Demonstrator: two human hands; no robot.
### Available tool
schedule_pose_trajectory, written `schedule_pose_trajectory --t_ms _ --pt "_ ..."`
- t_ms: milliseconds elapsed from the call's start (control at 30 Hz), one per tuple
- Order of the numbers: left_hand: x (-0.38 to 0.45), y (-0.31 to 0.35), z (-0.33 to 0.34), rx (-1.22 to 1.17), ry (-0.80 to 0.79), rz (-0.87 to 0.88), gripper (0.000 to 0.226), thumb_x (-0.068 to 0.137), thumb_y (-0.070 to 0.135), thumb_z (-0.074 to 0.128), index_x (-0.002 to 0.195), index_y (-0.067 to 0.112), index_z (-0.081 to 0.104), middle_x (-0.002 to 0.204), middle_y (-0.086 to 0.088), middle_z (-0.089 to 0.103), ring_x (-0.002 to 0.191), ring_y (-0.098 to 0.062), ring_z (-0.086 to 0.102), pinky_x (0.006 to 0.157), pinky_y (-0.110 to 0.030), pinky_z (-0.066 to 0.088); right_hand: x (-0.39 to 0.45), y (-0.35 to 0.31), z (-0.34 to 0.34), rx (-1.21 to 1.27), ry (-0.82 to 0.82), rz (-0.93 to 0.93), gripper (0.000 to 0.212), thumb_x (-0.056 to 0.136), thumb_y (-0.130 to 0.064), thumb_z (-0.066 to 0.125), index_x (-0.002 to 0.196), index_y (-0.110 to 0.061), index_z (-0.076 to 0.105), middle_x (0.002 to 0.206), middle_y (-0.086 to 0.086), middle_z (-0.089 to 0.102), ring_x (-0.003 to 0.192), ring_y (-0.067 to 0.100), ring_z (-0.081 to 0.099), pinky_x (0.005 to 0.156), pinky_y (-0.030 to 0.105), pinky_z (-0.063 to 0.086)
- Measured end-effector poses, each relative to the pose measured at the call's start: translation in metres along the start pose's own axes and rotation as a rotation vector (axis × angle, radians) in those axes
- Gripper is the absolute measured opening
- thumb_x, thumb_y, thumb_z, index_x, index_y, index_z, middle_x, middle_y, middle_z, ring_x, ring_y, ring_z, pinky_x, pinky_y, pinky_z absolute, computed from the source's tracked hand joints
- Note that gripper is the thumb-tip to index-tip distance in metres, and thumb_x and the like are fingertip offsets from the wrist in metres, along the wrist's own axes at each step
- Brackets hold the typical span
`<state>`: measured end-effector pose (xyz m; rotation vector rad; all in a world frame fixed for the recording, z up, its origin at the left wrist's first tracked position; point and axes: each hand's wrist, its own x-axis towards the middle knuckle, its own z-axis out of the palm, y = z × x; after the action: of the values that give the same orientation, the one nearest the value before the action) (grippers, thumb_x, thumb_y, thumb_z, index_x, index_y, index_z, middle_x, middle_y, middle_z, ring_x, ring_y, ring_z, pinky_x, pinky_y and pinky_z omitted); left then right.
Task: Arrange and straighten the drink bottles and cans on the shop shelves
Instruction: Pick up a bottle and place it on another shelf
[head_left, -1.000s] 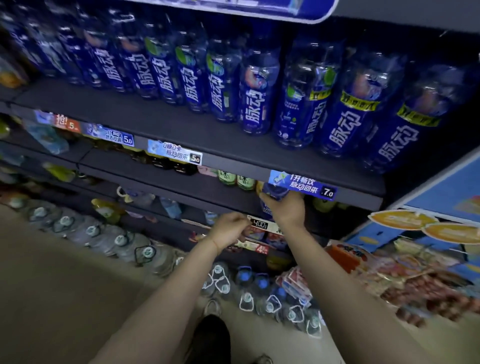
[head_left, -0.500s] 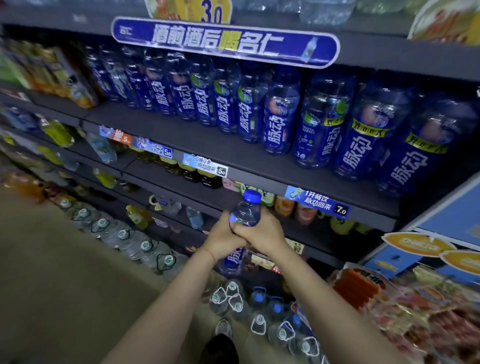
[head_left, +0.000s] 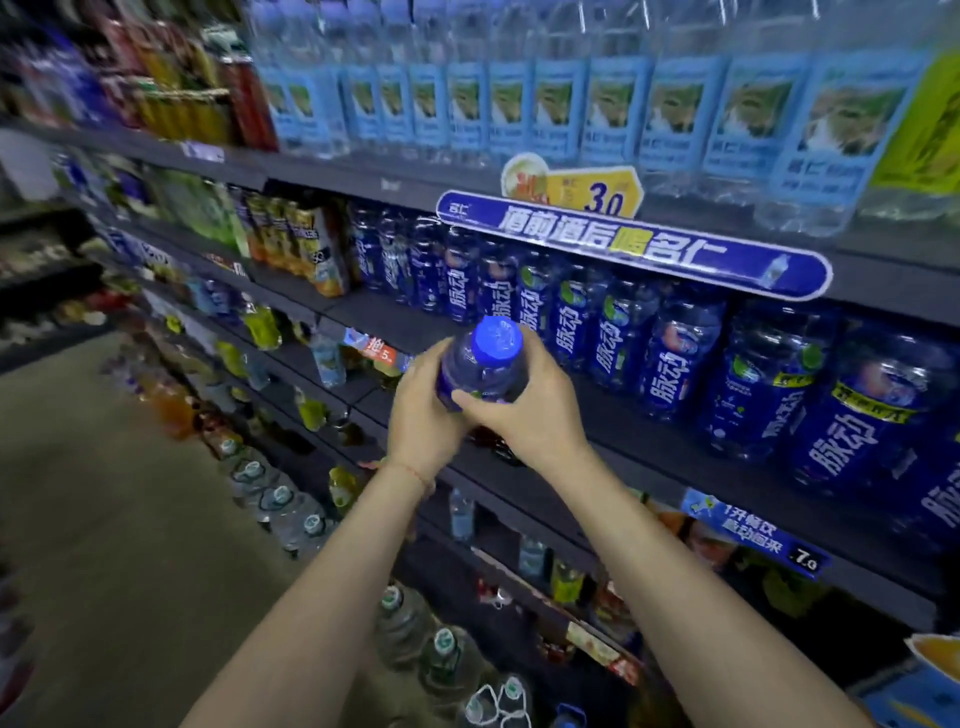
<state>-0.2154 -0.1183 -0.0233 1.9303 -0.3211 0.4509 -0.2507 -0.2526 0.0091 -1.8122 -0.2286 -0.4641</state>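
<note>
I have both hands on 1 blue-capped bottle (head_left: 480, 366), and it sits in the air in front of the middle shelf (head_left: 649, 441), not on it. My left hand (head_left: 423, 415) wraps the bottle's left side with fingers curled round the body; my right hand (head_left: 524, 405) wraps the right side, thumb across the front just under the shoulder. So both hands are closed around the same bottle, neither one free.

The bottle's long axis runs close to upright, cap (head_left: 497, 340) toward the camera and tipped slightly back at me, base hidden below my palms. The relation that matters: the row of matching blue bottles (head_left: 613, 338) stands ahead and to the right of what I hold, on that middle shelf, labels facing out. The bare front strip of the shelf lies directly beyond and slightly below the bottle, so the way in is forward and a little to the right.

My right hand is the nearer one to the row; I judge it should lead the placing while the left steadies. I cannot tell from here whether there is an open slot in the row, since the bottles look packed shoulder to shoulder. Above, the blue shelf banner (head_left: 628, 244) overhangs the row, so I would keep the cap low going in to avoid knocking it
</note>
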Motion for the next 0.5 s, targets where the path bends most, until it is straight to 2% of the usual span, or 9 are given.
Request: schedule_pose_trajectory --t_ms 67,133,200,300,400,500 --pt "0.026 -0.008 -0.01 0.019 0.023 0.028 0.063 0.071 0.034 0.06 0.132 0.018 0.056 0.13 0.002 0.059 0.122 -0.013 0.054 0.101 -0.031 0.045 0.021 -0.006 0.014 -0.007 0.007 -0.03 0.071 0.065 -0.022 0.089 0.122 -0.039 0.05 0.119 -0.012 0.064 0.108 0.002 0.06 0.089 0.018 0.049" --pt "0.054 -0.026 -0.024 0.011 0.014 0.023 0.065 0.071 0.029 0.065 0.134 0.025 0.054 0.132 0.003 0.056 0.124 -0.012 0.054 0.103 -0.036 0.047 0.045 -0.006 0.035 -0.014 0.011 -0.037 0.072 0.065 -0.021 0.09 0.124 -0.034 0.052 0.122 -0.012 0.063 0.11 0.002 0.059 0.091 0.016 0.048" --pt "0.081 -0.045 -0.038 -0.014 0.008 0.014 0.06 0.074 0.022 0.068 0.131 0.034 0.054 0.129 0.006 0.057 0.12 -0.01 0.056 0.1 -0.038 0.05 0.072 -0.004 0.062 -0.05 0.012 -0.05 0.073 0.064 -0.02 0.09 0.127 -0.03 0.053 0.123 -0.011 0.063 0.111 0.001 0.059 0.091 0.013 0.046" --pt "0.127 -0.076 -0.064 -0.117 0.018 0.011 0.054 0.08 0.011 0.069 0.119 0.046 0.055 0.122 0.012 0.061 0.113 -0.005 0.059 0.096 -0.032 0.051 0.118 0.0 0.112 -0.126 -0.011 -0.051 0.074 0.065 -0.022 0.09 0.129 -0.03 0.053 0.125 -0.012 0.062 0.111 0.001 0.057 0.088 0.005 0.042" --pt "0.175 -0.111 -0.09 -0.127 0.015 -0.037 0.048 0.085 0.007 0.066 0.119 0.038 0.052 0.12 0.012 0.061 0.106 -0.002 0.059 0.089 -0.02 0.047 0.165 0.007 0.162 -0.137 -0.018 -0.03 0.075 0.065 -0.02 0.09 0.13 -0.029 0.052 0.124 -0.012 0.063 0.11 0.001 0.057 0.086 0.002 0.039" --pt "0.218 -0.145 -0.111 -0.172 -0.032 -0.046 0.043 0.085 0.004 0.063 0.113 0.036 0.056 0.112 0.011 0.065 0.102 0.002 0.061 0.086 -0.018 0.048 0.208 0.018 0.205 -0.164 0.006 -0.011 0.078 0.064 -0.019 0.09 0.131 -0.028 0.052 0.124 -0.008 0.064 0.111 0.005 0.058 0.089 0.01 0.043"
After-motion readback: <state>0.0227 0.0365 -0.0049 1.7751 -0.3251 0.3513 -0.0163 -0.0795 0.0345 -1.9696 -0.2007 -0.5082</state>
